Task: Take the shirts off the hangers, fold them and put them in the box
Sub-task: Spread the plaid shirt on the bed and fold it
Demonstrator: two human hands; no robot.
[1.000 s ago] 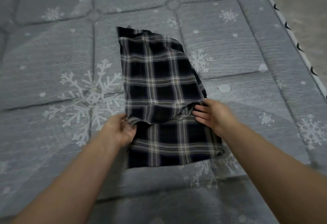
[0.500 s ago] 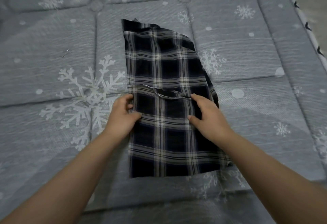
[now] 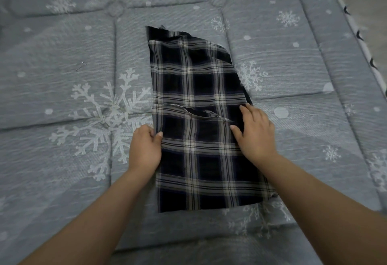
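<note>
Dark navy-and-cream plaid cloth forms the shirt (image 3: 201,122), which lies flat in a long folded strip on the mattress (image 3: 62,55), its long axis running away from the person. The near half is folded up over the far half; the folded layer's edge crosses the strip just beyond both hands, with a small gap in the cloth near its middle. The far end is cut off at a slant on the right side, and a dark edge shows along the right side there. The left hand (image 3: 144,149) sits at the strip's left edge, knuckles up and wrist straight. Its thumb lies on top of the cloth while the fingers curl at the edge, pinching the shirt there; how far the fingers reach beneath cannot be told. The right hand (image 3: 254,134) rests palm-down on the strip's right side, level with the folded edge. Its fingers are straight, close together and pointing away and slightly left, pressing on the cloth; the thumb is spread toward the strip's middle. Both forearms enter from the bottom corners and converge on the shirt, bare to the elbow. The mattress cover is grey quilted fabric printed with white snowflakes and dots. Its piped edge (image 3: 356,32) runs down the right side.
</note>
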